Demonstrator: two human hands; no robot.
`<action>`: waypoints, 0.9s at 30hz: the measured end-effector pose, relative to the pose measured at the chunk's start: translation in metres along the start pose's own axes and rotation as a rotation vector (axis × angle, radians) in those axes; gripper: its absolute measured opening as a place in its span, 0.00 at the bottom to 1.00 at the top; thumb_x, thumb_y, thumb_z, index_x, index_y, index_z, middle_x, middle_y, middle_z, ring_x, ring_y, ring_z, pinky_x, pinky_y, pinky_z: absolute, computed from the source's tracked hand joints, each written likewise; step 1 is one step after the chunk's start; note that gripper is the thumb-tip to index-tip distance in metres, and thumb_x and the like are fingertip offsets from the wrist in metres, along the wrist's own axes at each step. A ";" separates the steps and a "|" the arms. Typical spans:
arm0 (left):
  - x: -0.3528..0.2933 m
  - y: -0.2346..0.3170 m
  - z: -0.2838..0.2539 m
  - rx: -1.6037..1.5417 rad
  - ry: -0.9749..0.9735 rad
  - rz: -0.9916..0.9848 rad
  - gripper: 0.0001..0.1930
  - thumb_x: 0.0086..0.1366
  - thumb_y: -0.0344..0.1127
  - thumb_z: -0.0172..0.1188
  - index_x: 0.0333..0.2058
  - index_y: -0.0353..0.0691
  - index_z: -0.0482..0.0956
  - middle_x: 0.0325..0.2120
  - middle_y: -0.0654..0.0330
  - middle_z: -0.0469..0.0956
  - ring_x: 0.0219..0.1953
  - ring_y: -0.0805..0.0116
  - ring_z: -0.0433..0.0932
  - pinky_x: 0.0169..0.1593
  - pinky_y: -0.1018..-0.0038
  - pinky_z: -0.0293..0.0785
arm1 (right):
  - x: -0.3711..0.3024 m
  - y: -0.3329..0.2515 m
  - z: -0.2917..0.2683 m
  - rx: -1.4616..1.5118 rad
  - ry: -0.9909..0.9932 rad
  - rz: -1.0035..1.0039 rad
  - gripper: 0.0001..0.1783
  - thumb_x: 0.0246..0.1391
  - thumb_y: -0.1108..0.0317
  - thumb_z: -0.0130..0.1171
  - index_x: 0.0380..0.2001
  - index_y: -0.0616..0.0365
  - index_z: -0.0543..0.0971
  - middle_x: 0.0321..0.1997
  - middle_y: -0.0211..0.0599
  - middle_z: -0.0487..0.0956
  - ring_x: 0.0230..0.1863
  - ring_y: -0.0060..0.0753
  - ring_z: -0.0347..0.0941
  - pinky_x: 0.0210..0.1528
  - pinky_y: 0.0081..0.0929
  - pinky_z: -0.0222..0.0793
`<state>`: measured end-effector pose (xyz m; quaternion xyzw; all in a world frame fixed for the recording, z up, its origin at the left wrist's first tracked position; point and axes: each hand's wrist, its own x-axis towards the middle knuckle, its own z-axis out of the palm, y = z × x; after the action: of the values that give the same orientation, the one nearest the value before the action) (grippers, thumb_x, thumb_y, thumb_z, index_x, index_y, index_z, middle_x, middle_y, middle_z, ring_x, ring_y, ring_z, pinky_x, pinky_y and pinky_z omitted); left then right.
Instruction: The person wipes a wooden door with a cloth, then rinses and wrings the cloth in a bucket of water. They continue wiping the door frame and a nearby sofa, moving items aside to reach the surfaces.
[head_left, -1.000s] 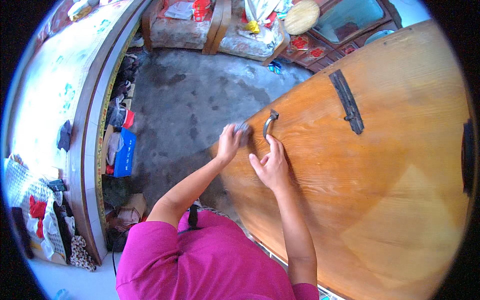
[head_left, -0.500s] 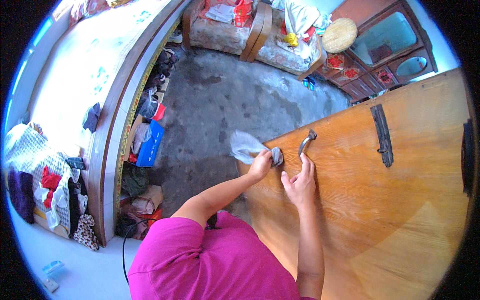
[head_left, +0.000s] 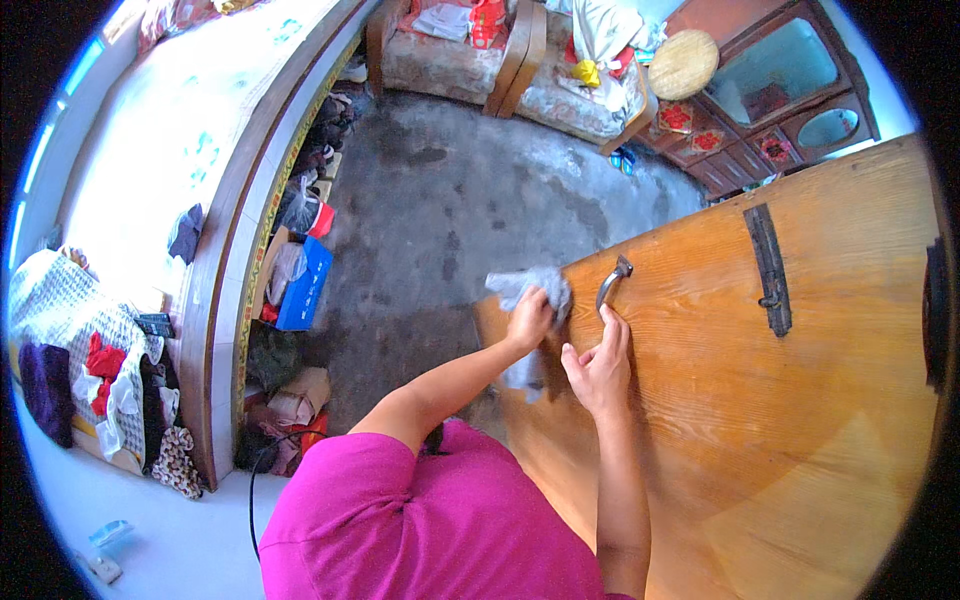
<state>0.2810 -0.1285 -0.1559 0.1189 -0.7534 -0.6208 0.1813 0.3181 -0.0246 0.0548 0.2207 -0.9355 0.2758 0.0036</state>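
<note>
A wooden door [head_left: 700, 370] with a curved metal handle [head_left: 612, 283] stands before me. My left hand [head_left: 531, 320] is closed on a grey cloth [head_left: 545, 285] at the door's free edge. Part of the cloth spreads above the fingers and another part hangs below them, slightly blurred. My right hand [head_left: 600, 370] rests against the door face just under the handle. Its thumb and forefinger are apart, and the fingertips reach the handle's lower end; nothing is held in it.
A dark metal bolt [head_left: 768, 270] is fixed to the door. Along the left, a bed with a wooden edge [head_left: 222, 240] has a blue box [head_left: 305, 285] and bags beneath. Cushioned armchairs [head_left: 440, 70] and a cabinet [head_left: 765, 95] stand at the back, beyond the grey floor [head_left: 430, 200].
My left hand has moved slightly right and up along the door's edge. The cloth has shifted with it, and a part now hangs below the hand. My right hand stays put.
</note>
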 end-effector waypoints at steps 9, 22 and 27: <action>0.100 0.157 -0.066 -0.121 0.125 0.618 0.14 0.55 0.35 0.61 0.42 0.43 0.83 0.56 0.50 0.69 0.61 0.50 0.64 0.66 0.56 0.54 | -0.005 0.008 -0.002 -0.075 -0.026 0.007 0.44 0.48 0.65 0.66 0.67 0.61 0.59 0.62 0.57 0.66 0.40 0.48 0.74 0.42 0.41 0.76; 0.119 0.093 -0.017 -0.345 -0.136 0.716 0.17 0.70 0.35 0.48 0.52 0.33 0.75 0.47 0.45 0.79 0.49 0.48 0.77 0.56 0.63 0.71 | -0.009 -0.024 -0.002 0.029 -0.086 0.090 0.46 0.48 0.63 0.67 0.67 0.63 0.57 0.64 0.59 0.64 0.48 0.56 0.76 0.48 0.42 0.79; 0.119 0.061 -0.002 -0.658 -0.068 0.261 0.17 0.76 0.39 0.43 0.48 0.33 0.76 0.51 0.50 0.78 0.52 0.59 0.76 0.56 0.63 0.71 | -0.009 -0.015 -0.002 -0.009 -0.091 0.062 0.45 0.49 0.64 0.66 0.68 0.63 0.57 0.65 0.58 0.64 0.49 0.53 0.77 0.45 0.39 0.80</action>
<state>0.1768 -0.1663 -0.0808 -0.0637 -0.5275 -0.8055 0.2625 0.3318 -0.0315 0.0629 0.2037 -0.9423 0.2614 -0.0466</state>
